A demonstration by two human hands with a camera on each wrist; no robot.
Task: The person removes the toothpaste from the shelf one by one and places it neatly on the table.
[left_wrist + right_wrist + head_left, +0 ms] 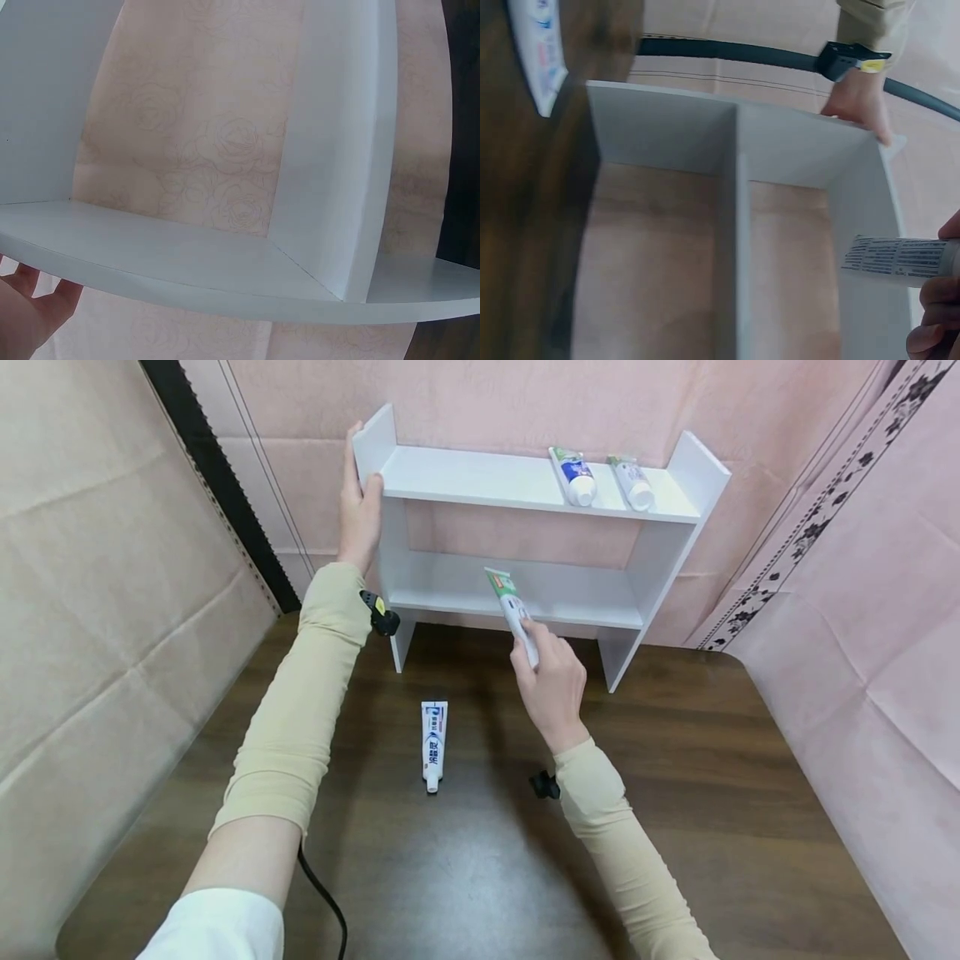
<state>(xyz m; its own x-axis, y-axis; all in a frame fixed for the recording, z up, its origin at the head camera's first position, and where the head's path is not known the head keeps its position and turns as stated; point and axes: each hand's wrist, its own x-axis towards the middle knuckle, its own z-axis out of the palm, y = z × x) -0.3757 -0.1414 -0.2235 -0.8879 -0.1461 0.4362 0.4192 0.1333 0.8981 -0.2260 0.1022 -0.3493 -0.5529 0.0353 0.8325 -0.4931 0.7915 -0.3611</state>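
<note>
Left hand (360,518) gripped white shelf (663,585) at upper left side edge. Right hand (553,685) held green-ended tube (513,612), fingers narrowed round it, before lower board (450,581). Two tubes (576,477) lay right on top board (465,475), caps toward front edge, long span leftward. Another tube (433,743) lay on table (450,877), apart from shelf.

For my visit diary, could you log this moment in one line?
left hand: grips white shelf; right hand: holds green-and-white tube; top board: two tubes; table: one tube
</note>
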